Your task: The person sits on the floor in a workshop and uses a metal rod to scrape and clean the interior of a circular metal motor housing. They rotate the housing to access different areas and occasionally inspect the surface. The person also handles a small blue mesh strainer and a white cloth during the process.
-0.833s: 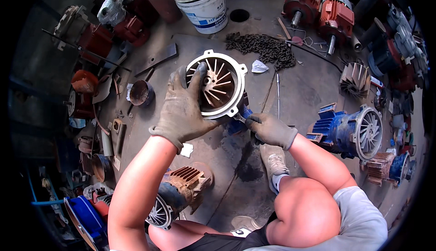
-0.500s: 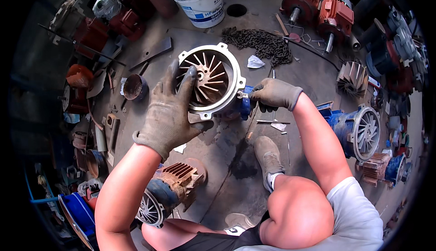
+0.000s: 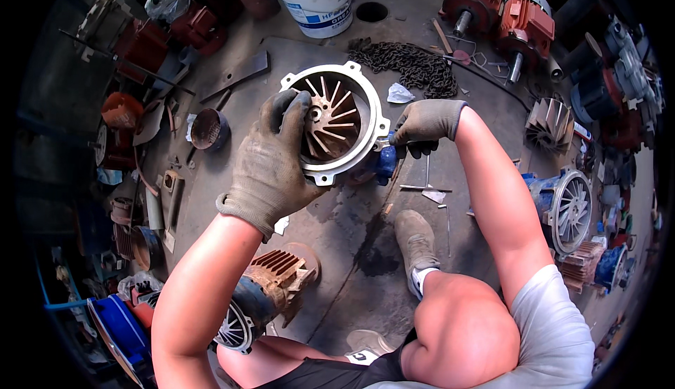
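Note:
A motor housing with a round pale metal flange (image 3: 375, 111) stands upright on the floor in front of me. Inside the ring sits a brown fan wheel (image 3: 318, 115) with thin radial blades. My left hand (image 3: 267, 157), in a dirty grey-brown glove, grips the flange's left side, fingers curled over the rim and thumb low against it. At the housing's right side is a blue block (image 3: 386, 162). My gloved right hand (image 3: 429, 123) is closed just above this block, fingertips pinched at the flange's edge; whatever they hold is hidden.
A T-shaped metal bar (image 3: 427, 178) lies right of the housing, near my shoe (image 3: 416, 241). Beyond are a chain pile (image 3: 415, 65), a white bucket (image 3: 316, 9), a floor hole (image 3: 371, 13) and red motors (image 3: 524, 27). A rusty motor (image 3: 281, 273) lies by my left knee.
My left fingers have curled in from over the fan wheel to the rim. My right hand has moved slightly up, now covering the silver piece beside the flange. The view has shifted slightly.

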### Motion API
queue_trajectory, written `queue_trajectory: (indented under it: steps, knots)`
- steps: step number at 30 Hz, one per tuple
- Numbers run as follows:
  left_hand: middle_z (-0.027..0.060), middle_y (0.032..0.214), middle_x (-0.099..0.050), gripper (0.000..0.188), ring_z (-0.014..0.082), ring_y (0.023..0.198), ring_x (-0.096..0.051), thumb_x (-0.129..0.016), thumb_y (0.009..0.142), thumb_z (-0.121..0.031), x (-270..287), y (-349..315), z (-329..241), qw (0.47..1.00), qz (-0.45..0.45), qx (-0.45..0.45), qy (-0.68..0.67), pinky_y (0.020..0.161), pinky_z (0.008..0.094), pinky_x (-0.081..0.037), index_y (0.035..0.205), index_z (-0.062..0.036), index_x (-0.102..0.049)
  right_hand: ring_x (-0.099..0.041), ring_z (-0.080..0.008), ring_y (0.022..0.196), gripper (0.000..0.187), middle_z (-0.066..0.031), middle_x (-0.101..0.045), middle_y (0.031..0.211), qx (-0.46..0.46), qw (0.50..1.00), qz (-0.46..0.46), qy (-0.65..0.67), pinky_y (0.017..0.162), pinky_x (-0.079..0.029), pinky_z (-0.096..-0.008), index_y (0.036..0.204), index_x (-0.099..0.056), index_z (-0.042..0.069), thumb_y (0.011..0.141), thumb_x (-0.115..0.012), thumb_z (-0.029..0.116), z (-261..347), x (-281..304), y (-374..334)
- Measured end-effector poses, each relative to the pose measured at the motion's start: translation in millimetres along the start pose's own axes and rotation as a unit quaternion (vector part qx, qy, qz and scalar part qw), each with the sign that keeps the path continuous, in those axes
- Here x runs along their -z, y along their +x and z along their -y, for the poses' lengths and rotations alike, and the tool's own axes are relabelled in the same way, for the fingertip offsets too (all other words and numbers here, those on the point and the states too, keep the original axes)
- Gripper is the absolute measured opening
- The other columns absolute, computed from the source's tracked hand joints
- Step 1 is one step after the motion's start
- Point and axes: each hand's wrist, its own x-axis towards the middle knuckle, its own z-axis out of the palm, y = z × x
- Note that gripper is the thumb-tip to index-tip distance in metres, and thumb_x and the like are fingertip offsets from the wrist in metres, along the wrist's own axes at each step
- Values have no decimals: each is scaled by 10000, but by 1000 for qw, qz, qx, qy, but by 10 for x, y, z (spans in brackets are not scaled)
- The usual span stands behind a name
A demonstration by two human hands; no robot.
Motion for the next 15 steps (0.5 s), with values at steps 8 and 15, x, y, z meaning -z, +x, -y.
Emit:
queue_trajectory:
  steps: [8,15]
  knots:
    - [263,1612,-471,1235,491,1360,-691,-1044,741,-438,172,94,1,998,64,24,-11,1151,551,-619,1738,-104,-397,-749,-149,640,367,-71,-822,790,-13,997,-34,70,586,-585,-320,965,-881,48,1103,-688,328,-26,-132,-67]
    - [279,1643,-483,1253,485,1395,-687,-1004,767,-560,118,92,-18,997,63,43,-12,1167,541,-617,1749,-62,-406,-760,-162,702,392,-106,-829,851,52,969,-182,159,695,-615,-358,1028,-854,-13,1134,-614,279,-104,-737,-326]
